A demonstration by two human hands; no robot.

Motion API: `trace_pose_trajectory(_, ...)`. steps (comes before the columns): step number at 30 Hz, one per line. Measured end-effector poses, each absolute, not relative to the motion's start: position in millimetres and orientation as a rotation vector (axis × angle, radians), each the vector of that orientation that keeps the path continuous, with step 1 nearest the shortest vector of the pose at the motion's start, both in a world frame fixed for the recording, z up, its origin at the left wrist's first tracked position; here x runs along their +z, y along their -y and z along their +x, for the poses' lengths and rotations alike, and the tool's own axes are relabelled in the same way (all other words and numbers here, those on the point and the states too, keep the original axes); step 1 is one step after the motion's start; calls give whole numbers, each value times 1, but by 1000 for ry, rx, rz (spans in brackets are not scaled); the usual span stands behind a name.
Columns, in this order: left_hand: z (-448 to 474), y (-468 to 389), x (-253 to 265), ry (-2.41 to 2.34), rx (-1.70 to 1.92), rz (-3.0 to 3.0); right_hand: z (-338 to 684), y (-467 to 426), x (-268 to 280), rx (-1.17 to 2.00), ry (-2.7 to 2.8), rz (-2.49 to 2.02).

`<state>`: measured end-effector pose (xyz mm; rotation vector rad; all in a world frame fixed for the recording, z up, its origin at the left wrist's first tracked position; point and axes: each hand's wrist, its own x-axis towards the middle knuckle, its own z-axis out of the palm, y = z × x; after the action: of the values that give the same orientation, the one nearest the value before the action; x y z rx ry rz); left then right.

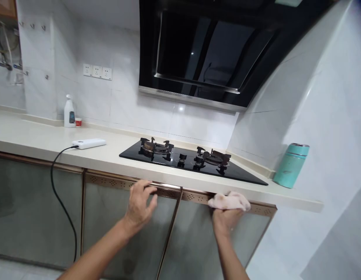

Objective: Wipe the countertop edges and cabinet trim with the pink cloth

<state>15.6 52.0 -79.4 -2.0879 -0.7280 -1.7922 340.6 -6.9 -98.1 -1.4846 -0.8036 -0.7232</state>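
My right hand (227,221) is closed around a pale pinkish-white cloth (230,201), held against the top of the right cabinet door (194,233), just below the counter edge. The cloth hides part of the perforated bronze trim there. My left hand (141,204) is raised before the middle cabinet door (110,217), its fingers spread and curved with nothing in them. Its fingertips are close to the bronze trim; whether they touch it I cannot tell. Above both hands, a black gas stove (183,157) with two burners is set in the counter.
A green tumbler (291,165) stands at the counter's right end. On the cream counter (31,132) lies a white power bank (89,144) with a black cable hanging down in front. A white bottle (69,112) and a small red tub (78,122) stand behind. The range hood (198,54) overhangs the stove.
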Motion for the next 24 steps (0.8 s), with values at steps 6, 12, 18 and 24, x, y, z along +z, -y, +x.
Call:
trace_pose_trajectory(6, -18, -127, -23, 1036, -1493, -1958, 245, -39, -158, -795, 1224, -1621)
trace_pose_trajectory(12, -19, -143, -41, 1018, -1417, -1935, 145, -84, -154, -742, 1911, -1436)
trace_pose_trajectory(18, -24, -153, -44, 942, -1412, -1931, 118, -111, -136, -813, 2283, -1186)
trace_pose_trajectory(24, -29, -152, -42, 917, -1335, -1939, 197, -79, -137, -862, 2151, -1226)
